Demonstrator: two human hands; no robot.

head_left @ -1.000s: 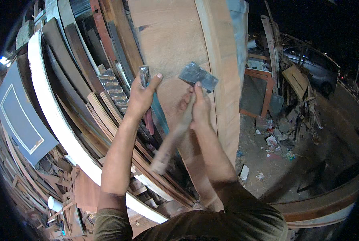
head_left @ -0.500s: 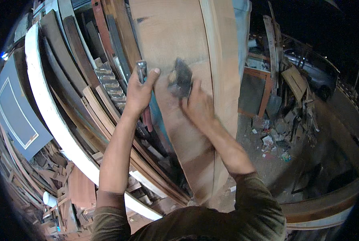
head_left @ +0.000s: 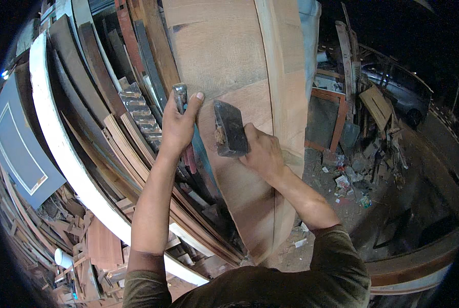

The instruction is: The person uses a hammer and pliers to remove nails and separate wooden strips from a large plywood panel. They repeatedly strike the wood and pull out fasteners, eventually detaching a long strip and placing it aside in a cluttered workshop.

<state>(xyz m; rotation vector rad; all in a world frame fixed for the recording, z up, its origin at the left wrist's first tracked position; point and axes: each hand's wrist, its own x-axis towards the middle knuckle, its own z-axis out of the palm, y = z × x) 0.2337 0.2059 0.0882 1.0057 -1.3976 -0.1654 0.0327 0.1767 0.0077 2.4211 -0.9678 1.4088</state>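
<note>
Wooden panel (head_left: 219, 56) running from 12 toward 6 o'clock. At 10 o'clock of centre, the left hand (head_left: 176, 132) is closed around a metal-topped tool (head_left: 179, 92) beside the panel's left edge, thumb extended. Just above centre lies a dark hammer head (head_left: 231, 128), apart from that tool; the right hand (head_left: 265, 154), at its 4 o'clock, has fingers curled, apparently gripping the hidden handle. Work appears under way, both tools being held; how much is done or left cannot be told. Timber lengths (head_left: 80, 72) stand at 10 o'clock.
</note>
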